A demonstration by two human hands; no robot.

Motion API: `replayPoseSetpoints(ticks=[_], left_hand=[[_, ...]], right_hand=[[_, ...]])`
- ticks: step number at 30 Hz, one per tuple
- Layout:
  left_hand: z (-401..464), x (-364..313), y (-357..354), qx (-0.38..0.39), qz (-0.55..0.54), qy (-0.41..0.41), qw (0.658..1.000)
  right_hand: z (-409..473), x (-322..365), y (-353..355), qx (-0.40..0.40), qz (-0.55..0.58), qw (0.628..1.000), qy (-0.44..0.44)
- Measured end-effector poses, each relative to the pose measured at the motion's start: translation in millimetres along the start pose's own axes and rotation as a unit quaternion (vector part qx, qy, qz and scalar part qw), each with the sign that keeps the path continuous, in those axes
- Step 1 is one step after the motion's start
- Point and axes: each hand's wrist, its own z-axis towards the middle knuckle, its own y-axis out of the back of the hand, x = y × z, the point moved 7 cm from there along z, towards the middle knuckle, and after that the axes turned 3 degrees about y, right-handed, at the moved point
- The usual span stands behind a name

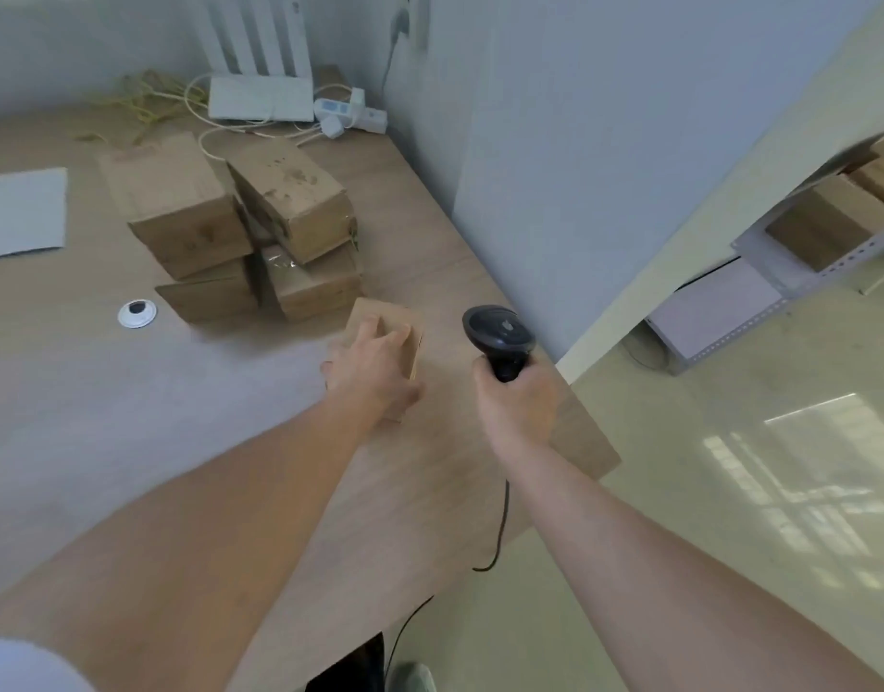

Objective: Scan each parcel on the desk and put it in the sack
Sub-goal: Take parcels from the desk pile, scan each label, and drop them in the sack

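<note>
My left hand (372,374) grips a small brown cardboard parcel (385,317) lying on the wooden desk (130,417), fingers curled over its top. To its right, my right hand (517,399) holds a black handheld barcode scanner (497,332) by the handle, head up, its cable trailing down off the desk edge. Behind the small parcel stands a pile of several brown cardboard parcels (240,227), stacked two high. No sack is in view.
At the desk's back corner lie a white router (260,97), a power strip (350,112) and tangled cables. A grey sheet (22,212) lies at the left, a cable grommet (137,313) near the pile. Right of the desk is pale floor and a metal shelf (804,262) holding boxes.
</note>
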Motion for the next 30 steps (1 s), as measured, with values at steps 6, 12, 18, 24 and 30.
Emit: replayPoseSetpoints(ticks=[6,12,18,24,30], left_hand=[[-108,57,29,-0.066,-0.007,0.065,0.996],[-203,125,58,-0.111,-0.026,0.138,0.984],[-269,197,72,-0.139,-0.047,0.203,0.968],[-311,283,67,-0.148,-0.075,0.249,0.954],[-332,382,56,-0.13,-0.095,0.27,0.949]], right_hand=[[-82,25,5,0.082,0.034,0.994,0.061],[-161,54,-11,0.148,0.048,0.981,0.116],[-235,74,-45,0.192,0.028,0.97,0.149],[-303,86,-93,0.226,0.013,0.959,0.169],[-374,89,-160,0.245,0.005,0.957,0.157]])
